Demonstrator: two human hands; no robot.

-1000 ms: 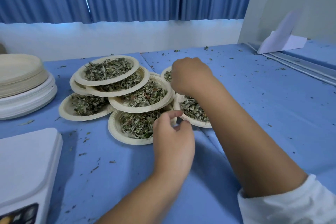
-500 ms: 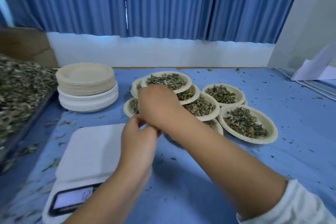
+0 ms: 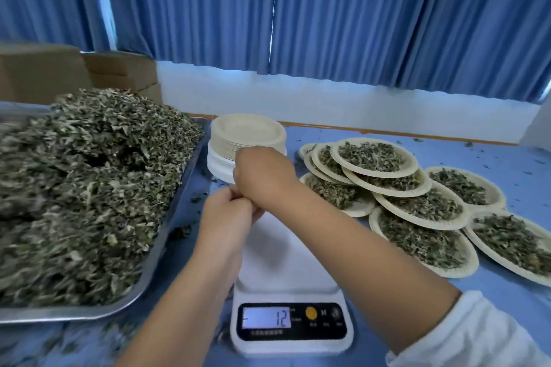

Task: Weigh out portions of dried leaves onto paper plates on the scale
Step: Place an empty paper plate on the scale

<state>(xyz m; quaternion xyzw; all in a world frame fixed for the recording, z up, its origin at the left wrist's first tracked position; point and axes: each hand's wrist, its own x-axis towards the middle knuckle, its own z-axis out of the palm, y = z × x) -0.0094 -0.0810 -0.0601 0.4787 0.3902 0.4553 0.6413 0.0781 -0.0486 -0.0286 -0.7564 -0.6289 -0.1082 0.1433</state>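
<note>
Nearest to you, the kitchen scale (image 3: 283, 250) stands on the blue bench (image 3: 524, 158). Its display (image 3: 266, 317) shows 12, and its white platform carries no plate.

Just above the far part of the platform your two hands meet. The left hand (image 3: 228, 222) comes up from below and the right hand (image 3: 262, 176) reaches across from the right, and their fingers touch each other. Both grips are curled close, but I cannot tell if something small is pinched between them or nothing at all.

At your left, the steel tray (image 3: 161, 250) holds the big heap of dried leaves (image 3: 89, 188), just beside the scale. At your right, the filled plates (image 3: 374, 175) lie overlapped, so many portions look already done.

Behind your hands is the stack of empty paper plates (image 3: 247, 131), between the tray and the filled plates.

I judge that you are between two portions. The next move calls for one empty plate from the top of the stack, taken alone without its neighbour, and set in the middle of the platform. The reading probably needs a check before any leaves go on.
</note>
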